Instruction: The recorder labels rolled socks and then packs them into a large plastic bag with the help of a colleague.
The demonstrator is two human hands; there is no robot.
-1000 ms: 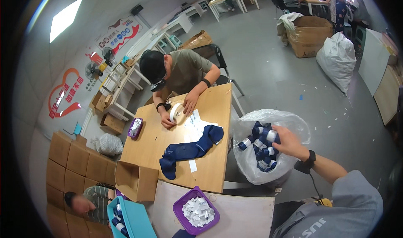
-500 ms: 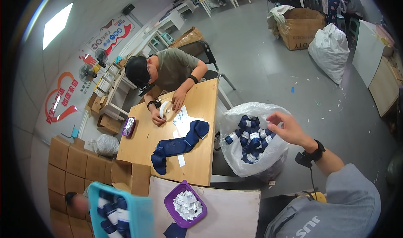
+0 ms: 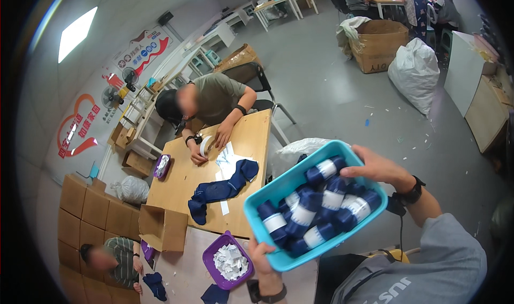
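Note:
A turquoise plastic basket (image 3: 292, 173) is held up in front of me, tilted, between both hands. It is filled with several navy-blue rolled cloth bundles (image 3: 305, 213), each with a white paper band. My left hand (image 3: 265, 258) grips the near left corner, thumb over the rim. At the far right corner my right hand (image 3: 377, 167) holds the rim, its thumb reaching inside next to a bundle. Behind the basket, a clear plastic bag (image 3: 300, 146) is mostly hidden; only its top edge shows.
A purple tray (image 3: 208, 258) of white paper labels stands on the near table, beside an open cardboard box (image 3: 174, 229) and navy cloth (image 3: 215, 294). Across the wooden table (image 3: 251, 138), a co-worker handles a tape roll (image 3: 205, 146) near navy fabric (image 3: 219, 190). Another person sits lower left.
The basket has moved from the lower left to the right, over the plastic bag. My right hand, open above the bag before, now grips the basket's rim. My left hand has come into view.

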